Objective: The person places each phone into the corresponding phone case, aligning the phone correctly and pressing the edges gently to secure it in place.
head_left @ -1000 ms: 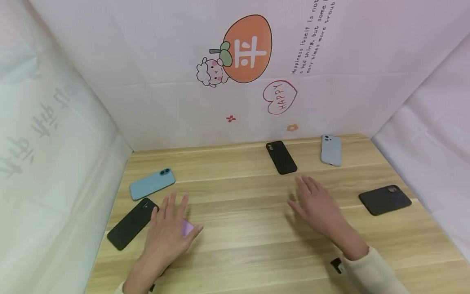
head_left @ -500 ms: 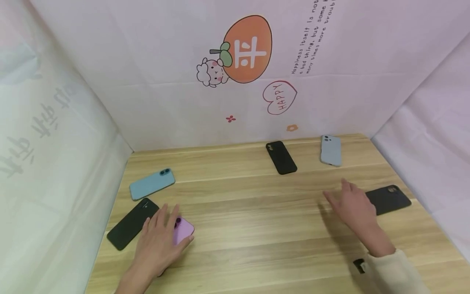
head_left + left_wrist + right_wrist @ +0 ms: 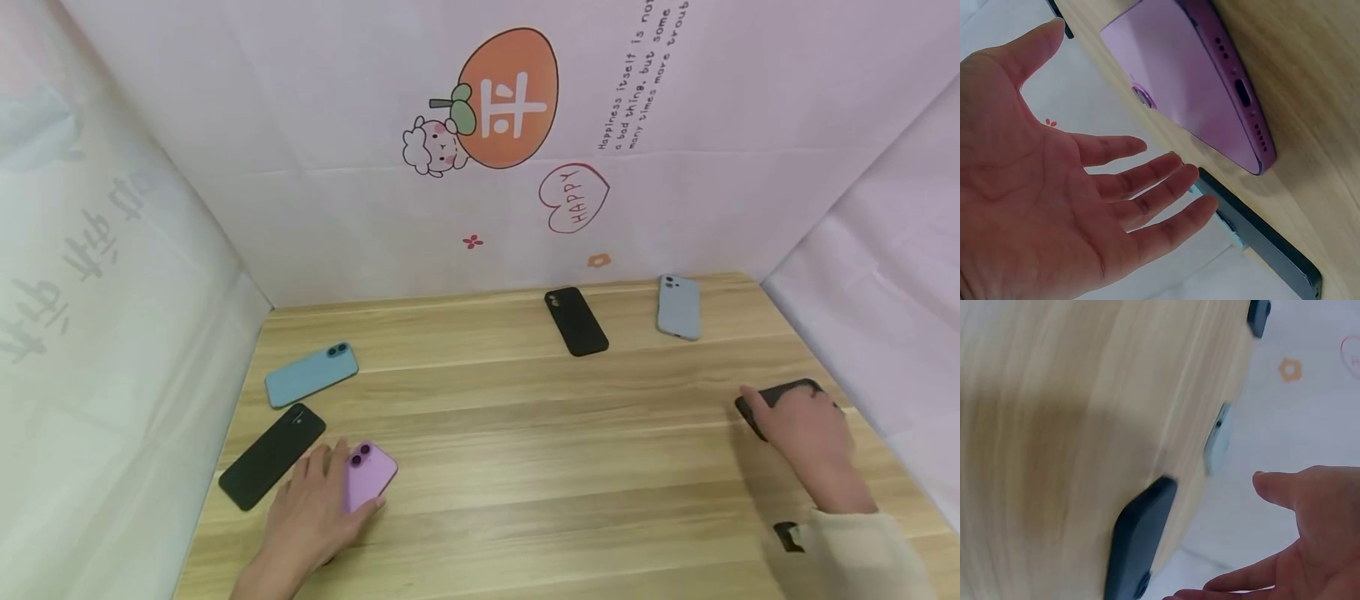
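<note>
In the head view, my left hand (image 3: 309, 510) hovers at the left side of a purple phone (image 3: 372, 478), fingers slightly bent. The left wrist view shows that hand's palm (image 3: 1035, 169) with spread, relaxed fingers, apart from the phone's pink-purple back (image 3: 1179, 81). At the right of the table, my right hand (image 3: 813, 437) is over a black phone case (image 3: 776, 395) and hides much of it. From the right wrist, a gap shows between the loosely extended fingers of that hand (image 3: 1329, 531) and the case (image 3: 1141, 534).
A dark phone (image 3: 272, 457) and a light-blue phone (image 3: 312, 376) lie on the left of the wooden table (image 3: 510, 467). Another black case (image 3: 576, 322) and a pale blue-grey case (image 3: 678, 308) lie at the back. White cloth walls (image 3: 337, 225) stand around the table.
My right hand has moved right, from the table's middle right to over the black case. My left hand has drawn slightly back and left, uncovering more of the purple phone.
</note>
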Action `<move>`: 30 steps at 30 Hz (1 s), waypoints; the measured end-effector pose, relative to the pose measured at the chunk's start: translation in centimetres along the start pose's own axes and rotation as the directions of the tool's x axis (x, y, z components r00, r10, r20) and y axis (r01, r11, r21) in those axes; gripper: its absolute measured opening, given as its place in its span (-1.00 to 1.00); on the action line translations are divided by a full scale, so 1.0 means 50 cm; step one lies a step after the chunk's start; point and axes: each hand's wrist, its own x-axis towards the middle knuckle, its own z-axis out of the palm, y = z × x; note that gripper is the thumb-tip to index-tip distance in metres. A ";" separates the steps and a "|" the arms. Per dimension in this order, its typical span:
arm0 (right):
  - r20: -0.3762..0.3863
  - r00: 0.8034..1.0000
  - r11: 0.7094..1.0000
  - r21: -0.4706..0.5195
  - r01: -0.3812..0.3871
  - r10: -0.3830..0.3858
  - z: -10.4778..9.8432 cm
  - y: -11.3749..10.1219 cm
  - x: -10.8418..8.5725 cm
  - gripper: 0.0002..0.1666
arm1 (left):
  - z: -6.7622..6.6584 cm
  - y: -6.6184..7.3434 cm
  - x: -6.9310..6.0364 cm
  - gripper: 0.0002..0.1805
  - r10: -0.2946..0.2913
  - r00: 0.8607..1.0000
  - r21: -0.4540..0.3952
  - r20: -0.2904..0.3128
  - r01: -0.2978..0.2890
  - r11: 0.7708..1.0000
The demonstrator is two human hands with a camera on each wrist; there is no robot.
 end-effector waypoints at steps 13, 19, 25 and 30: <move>0.090 0.996 0.997 -0.074 -0.020 0.027 0.004 0.085 0.045 0.25 | 0.012 -0.007 0.002 0.14 -0.053 0.998 0.012 0.039 0.052 0.999; 0.151 0.988 0.998 -0.065 -0.002 0.011 0.013 0.091 0.068 0.27 | 0.018 -0.010 0.006 0.14 -0.058 0.997 0.025 0.055 0.057 0.998; 0.157 0.986 0.997 -0.059 -0.052 0.061 0.024 0.086 0.084 0.36 | 0.020 -0.012 0.005 0.09 -0.055 0.996 0.040 0.068 0.052 0.998; 0.185 0.970 0.987 -0.049 -0.154 0.161 0.030 0.077 0.103 0.47 | 0.019 -0.008 0.006 0.04 -0.071 0.995 0.029 0.071 0.069 0.997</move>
